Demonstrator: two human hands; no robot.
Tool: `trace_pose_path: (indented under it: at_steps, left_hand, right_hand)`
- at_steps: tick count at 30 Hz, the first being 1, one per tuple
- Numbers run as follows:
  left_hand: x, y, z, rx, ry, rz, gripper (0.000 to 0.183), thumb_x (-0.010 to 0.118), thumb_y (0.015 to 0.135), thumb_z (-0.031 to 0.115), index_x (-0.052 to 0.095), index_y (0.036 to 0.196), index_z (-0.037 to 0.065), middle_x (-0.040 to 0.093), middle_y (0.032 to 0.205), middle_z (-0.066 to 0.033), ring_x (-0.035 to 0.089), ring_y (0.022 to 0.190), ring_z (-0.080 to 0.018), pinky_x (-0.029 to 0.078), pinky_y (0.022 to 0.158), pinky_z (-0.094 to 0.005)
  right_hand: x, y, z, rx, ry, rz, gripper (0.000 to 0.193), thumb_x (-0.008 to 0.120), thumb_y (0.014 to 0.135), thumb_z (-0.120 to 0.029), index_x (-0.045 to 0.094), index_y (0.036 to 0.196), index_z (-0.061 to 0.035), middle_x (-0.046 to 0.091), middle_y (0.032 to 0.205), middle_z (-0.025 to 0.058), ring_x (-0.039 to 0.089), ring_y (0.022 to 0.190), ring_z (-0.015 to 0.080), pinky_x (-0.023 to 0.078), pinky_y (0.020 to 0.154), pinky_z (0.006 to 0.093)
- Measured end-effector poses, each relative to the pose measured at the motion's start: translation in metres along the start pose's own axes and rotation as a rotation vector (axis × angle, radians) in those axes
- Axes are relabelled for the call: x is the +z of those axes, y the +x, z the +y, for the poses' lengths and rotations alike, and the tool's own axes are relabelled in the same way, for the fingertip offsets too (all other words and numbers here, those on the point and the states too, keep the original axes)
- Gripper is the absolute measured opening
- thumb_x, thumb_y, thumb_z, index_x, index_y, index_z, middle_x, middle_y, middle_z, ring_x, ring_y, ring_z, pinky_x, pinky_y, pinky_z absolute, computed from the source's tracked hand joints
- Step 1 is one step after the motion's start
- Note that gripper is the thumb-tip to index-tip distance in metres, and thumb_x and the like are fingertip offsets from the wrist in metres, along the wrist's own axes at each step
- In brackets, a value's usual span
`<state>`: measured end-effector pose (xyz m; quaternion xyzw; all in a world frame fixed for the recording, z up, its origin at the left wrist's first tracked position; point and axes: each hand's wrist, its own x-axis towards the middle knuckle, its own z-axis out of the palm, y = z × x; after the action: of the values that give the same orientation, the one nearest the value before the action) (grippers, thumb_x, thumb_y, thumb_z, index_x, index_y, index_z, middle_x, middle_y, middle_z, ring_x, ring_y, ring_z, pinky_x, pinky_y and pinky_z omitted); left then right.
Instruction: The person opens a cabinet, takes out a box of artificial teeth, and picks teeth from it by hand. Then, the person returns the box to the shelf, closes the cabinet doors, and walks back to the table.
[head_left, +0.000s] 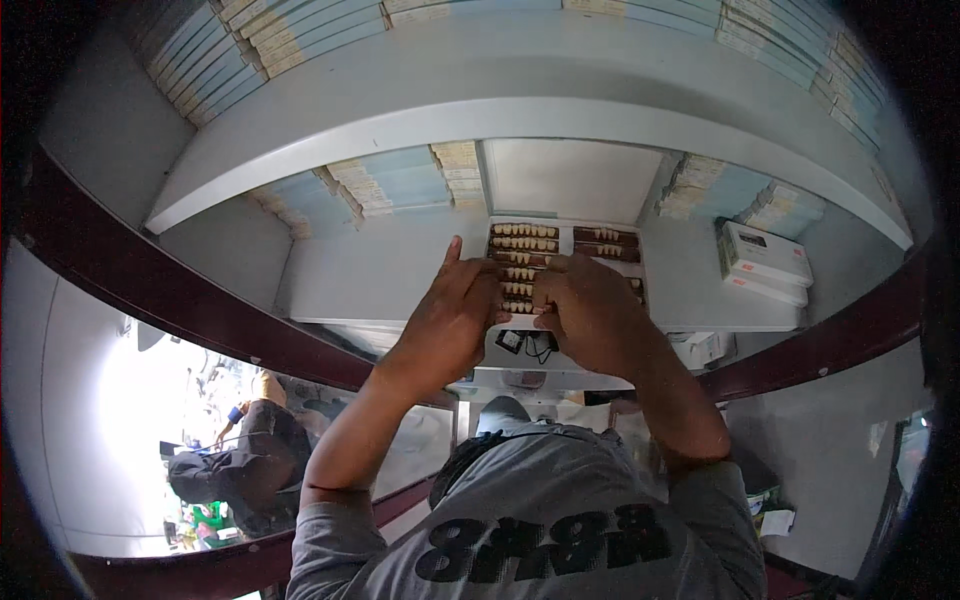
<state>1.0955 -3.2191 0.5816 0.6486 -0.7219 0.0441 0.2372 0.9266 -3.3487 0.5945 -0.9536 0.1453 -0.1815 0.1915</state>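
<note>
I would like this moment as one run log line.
left hand: at cream tooth-shaped pieces, grip unclear | right hand: over dark-red strips, grip unclear | open white rectangular box: holds strips, on white shelf

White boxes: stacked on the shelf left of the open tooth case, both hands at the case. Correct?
Not quite: the head view shows the stacked white boxes on the shelf to the right of the open tooth case. Left hand and right hand are at the case, as stated.

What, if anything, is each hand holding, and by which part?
Cannot be told: the left hand and right hand, over dark-red strips of cream tooth-shaped pieces, hide any grip.
</note>
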Motion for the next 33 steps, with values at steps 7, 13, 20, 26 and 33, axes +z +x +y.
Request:
trace_pose_path:
  at_steps: [7,13,20,26,33]
  left_hand:
    - [-0.006,0.005,-0.008,0.019,-0.05,-0.086,0.041,0.068,0.083,0.003,0.051,0.12,-0.002,0.05,0.125,-0.0208,0.045,0.129,-0.0384,0.02,0.12,-0.0584]
    - [-0.005,0.006,-0.009,0.052,-0.044,-0.133,0.041,0.066,0.082,0.0,0.05,0.12,-0.003,0.046,0.126,-0.023,0.042,0.131,-0.0422,0.019,0.12,-0.0586]
    - [-0.008,0.008,-0.012,0.056,0.001,-0.201,0.042,0.066,0.081,0.001,0.05,0.119,-0.007,0.043,0.128,-0.0244,0.038,0.133,-0.0423,0.018,0.119,-0.0598]
    - [-0.013,0.011,-0.01,0.065,-0.029,-0.203,0.044,0.067,0.083,0.004,0.049,0.12,-0.01,0.041,0.13,-0.0256,0.037,0.131,-0.0445,0.02,0.117,-0.0589]
    - [-0.007,0.009,-0.015,0.033,-0.203,-0.14,0.025,0.067,0.087,0.006,0.051,0.105,-0.001,0.043,0.129,-0.0234,0.04,0.126,-0.0432,0.03,0.11,-0.0537]
  right_hand:
    - [-0.006,0.005,-0.002,-0.037,-0.006,-0.134,0.024,0.072,0.07,-0.003,0.061,0.087,0.0104,0.062,0.091,0.024,0.063,0.092,0.0372,0.052,0.085,0.0482]
    - [0.002,0.003,0.007,-0.049,0.031,-0.111,0.022,0.073,0.074,-0.004,0.055,0.086,-0.0042,0.056,0.093,0.0147,0.058,0.091,0.0357,0.047,0.079,0.047]
    - [0.005,-0.01,-0.003,-0.029,-0.053,0.021,0.019,0.073,0.075,-0.003,0.056,0.085,-0.0044,0.059,0.095,0.0153,0.061,0.089,0.0341,0.047,0.074,0.0473]
    - [-0.005,0.003,0.01,0.016,0.191,-0.134,0.017,0.073,0.076,-0.005,0.058,0.084,-0.0063,0.058,0.088,0.0121,0.061,0.082,0.0313,0.047,0.071,0.0438]
    - [-0.002,0.005,0.017,0.043,0.184,-0.139,0.019,0.073,0.075,-0.006,0.057,0.084,-0.0067,0.055,0.085,0.011,0.06,0.081,0.0293,0.047,0.071,0.0428]
